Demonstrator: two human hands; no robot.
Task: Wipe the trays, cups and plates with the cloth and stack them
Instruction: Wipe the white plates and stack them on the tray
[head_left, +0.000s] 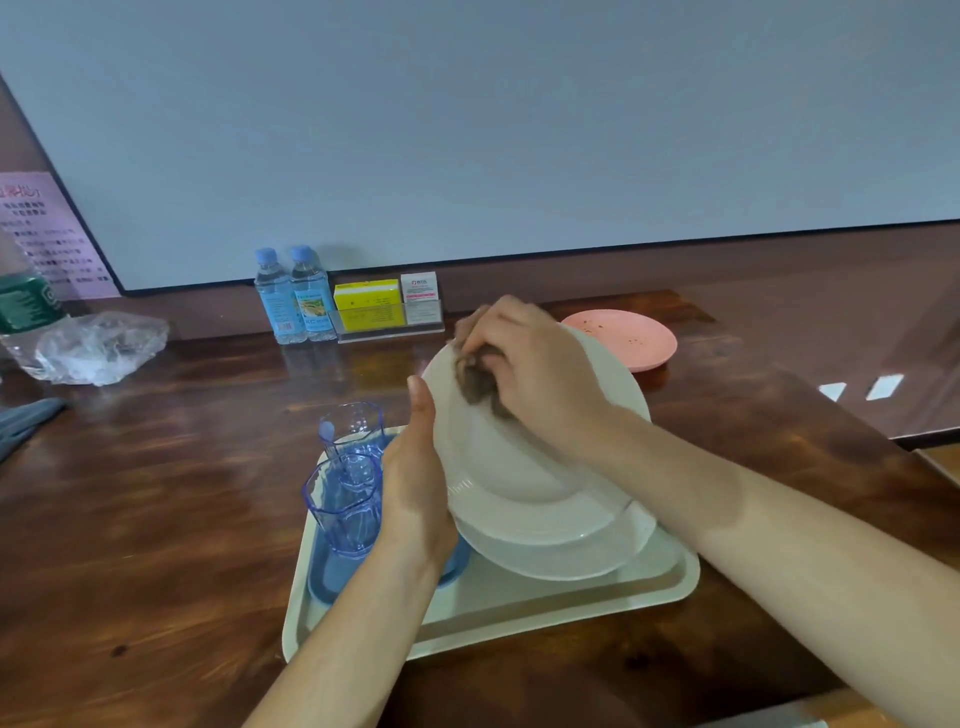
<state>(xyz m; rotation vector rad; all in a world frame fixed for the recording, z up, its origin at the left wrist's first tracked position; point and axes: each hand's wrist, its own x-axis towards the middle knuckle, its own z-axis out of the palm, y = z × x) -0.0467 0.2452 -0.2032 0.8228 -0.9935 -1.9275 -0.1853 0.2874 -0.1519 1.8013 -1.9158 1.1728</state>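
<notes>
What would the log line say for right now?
step: wiping | left hand: holds white plate tilted | right hand: rubs brown cloth on it | pink plate: crumbs, unwiped

White plates (524, 499); brown cloth (475, 382); pink plate (631, 338); blue cups (345, 512); cream tray (519, 613)

Item count on desk:
2 white plates (540, 499), 1 pink plate (623, 338), 2 blue cups (345, 506), 2 trays (519, 608), 1 cloth (475, 382), 2 small water bottles (293, 296).

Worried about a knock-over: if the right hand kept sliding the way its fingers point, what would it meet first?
Probably the clear stand of small boxes by the wall, once the right hand and cloth cleared the white plate rim; depth is uncertain.
</notes>
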